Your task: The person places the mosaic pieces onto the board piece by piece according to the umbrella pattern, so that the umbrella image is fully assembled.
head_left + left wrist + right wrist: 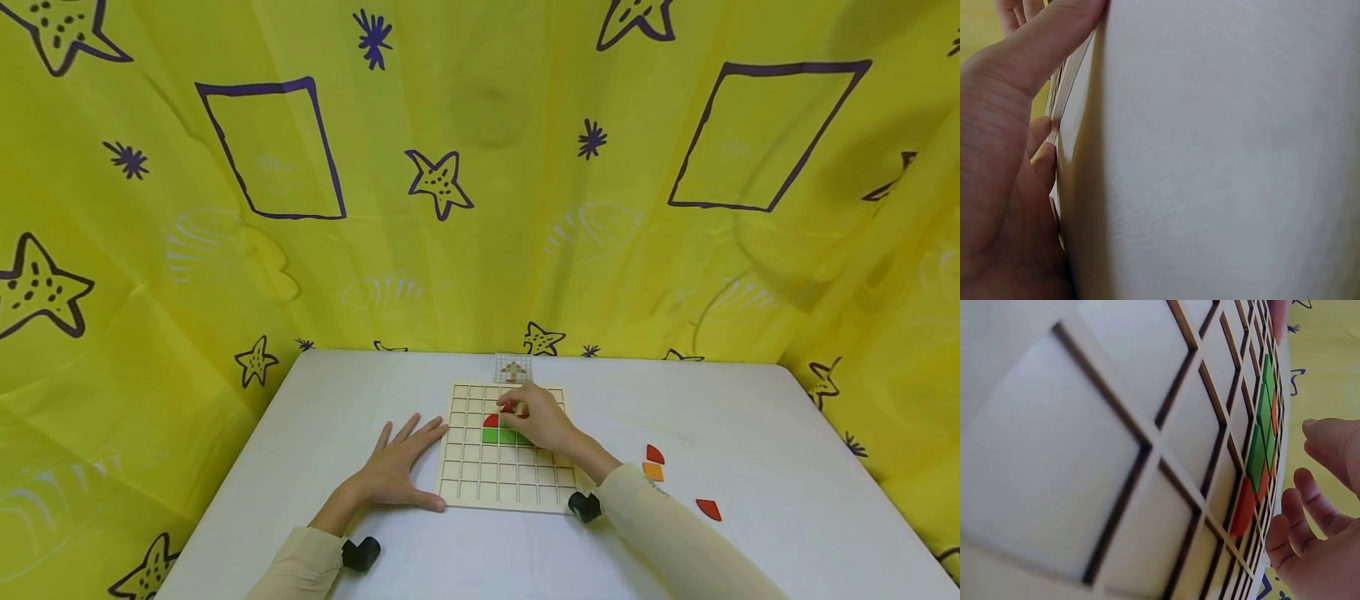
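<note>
Under your right hand [542, 418] sits the wooden board [480, 493], its face cut into rows of square compartments. Just left of your right fingertips, a red quarter-round [491, 421] fills one compartment, and green pieces [491, 435] lie in the row nearer you; more green and red show partly beneath your fingers. Your right fingers are curved over these pieces, but you cannot tell from the views whether the tips pinch one — the other fingers hang loosely bent and apart.

Your left hand [402, 471] is spread flat, fingertips at the board's left edge and thumb at its near left corner. To the right of your right hand, beside the forearm, three loose pieces lie on the table: a red wedge [655, 454], an orange square [653, 472] just below it, and another red wedge [708, 509] farther right and nearer you.

The white table [360, 400] spreads beneath both hands. Beyond them hangs a yellow curtain [495, 267] with purple stars, bursts and four-sided outlines, plus pale fish.

Past your right fingertips, at the board's far edge, lies a small card [513, 357] — a printed grid with a little red-and-green figure, its details too small to make out.
</note>
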Available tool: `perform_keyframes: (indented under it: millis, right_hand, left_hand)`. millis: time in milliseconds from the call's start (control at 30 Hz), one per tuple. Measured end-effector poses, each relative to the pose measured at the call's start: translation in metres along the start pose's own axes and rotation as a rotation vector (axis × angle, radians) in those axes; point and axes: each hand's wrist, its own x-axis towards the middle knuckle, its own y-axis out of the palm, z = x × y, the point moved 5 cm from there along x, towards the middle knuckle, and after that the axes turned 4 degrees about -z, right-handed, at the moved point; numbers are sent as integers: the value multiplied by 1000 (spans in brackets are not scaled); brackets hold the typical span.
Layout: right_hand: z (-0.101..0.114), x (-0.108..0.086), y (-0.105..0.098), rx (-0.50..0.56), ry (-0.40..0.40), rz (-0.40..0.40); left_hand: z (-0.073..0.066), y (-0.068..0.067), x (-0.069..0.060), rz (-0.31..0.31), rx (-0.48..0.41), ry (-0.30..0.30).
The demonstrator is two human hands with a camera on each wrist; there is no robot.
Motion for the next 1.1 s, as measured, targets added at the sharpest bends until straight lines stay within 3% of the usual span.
perform_keyframes:
  millis: [133,367,533,1100]
  right_hand:
    - [-4,-2,-10,6,-31,-12]
    - [-10,-14,-30,-16,-13,-11]
    - [-17,-27,-46,-50,-12,-21]
    - [-48,-86,-116,-126,-23,-116]
  left_hand:
    - [0,0,0,-1,-1,-9]
    - [-4,-4,-1,-9,-3,14]
    - [-7,-6,-2,9,-6,-3]
    - [-5,-5,0,34,8,-9]
